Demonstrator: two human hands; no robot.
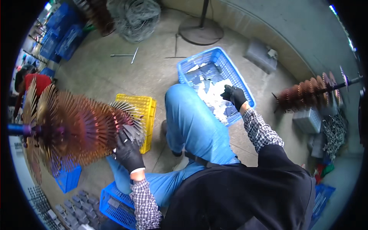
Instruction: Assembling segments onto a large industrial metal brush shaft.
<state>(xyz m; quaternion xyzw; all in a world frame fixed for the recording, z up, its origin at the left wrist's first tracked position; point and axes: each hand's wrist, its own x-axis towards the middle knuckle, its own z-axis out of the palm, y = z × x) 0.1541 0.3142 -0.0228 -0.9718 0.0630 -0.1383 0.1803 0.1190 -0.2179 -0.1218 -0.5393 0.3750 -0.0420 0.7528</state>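
My left hand (pixel 128 151), in a black glove, is at the near end of a large rack (pixel 82 128) of copper-coloured blades fanned round a bar. Its fingers are closed on a bunch of thin grey flat pieces (pixel 133 134) beside the outermost blades. Over a blue plastic basket (pixel 247 85) my right hand (pixel 235 96), also gloved in black, has its fingers curled in. Whatever it may grip is too small or hidden to make out. White sheets (pixel 211 96) and dark wrapped packets (pixel 211 70) lie inside the basket.
A yellow crate (pixel 148 126) stands beneath the rack's end, left of my knee. Another rack of copper-coloured discs (pixel 306 92) juts in from the right. On the floor are a T-shaped tool (pixel 133 56), a wire coil (pixel 136 21), a round stand base (pixel 201 30) and a blue crate (pixel 115 209).
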